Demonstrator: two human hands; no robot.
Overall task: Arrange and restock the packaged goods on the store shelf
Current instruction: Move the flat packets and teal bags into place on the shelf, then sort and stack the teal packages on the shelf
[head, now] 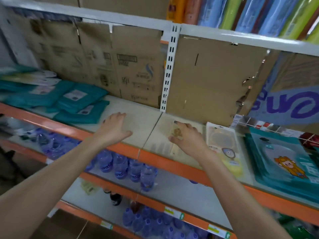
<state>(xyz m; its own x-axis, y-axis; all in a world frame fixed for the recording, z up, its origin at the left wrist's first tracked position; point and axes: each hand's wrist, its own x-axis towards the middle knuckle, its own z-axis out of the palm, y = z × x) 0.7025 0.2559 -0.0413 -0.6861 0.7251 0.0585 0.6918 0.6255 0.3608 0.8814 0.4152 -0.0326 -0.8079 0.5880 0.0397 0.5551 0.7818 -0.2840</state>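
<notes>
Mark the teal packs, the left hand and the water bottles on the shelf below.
teal packs [89, 94], head view, front of the middle pack
left hand [113, 130], head view, back of the hand
water bottles [120, 163], head view, body of one bottle
</notes>
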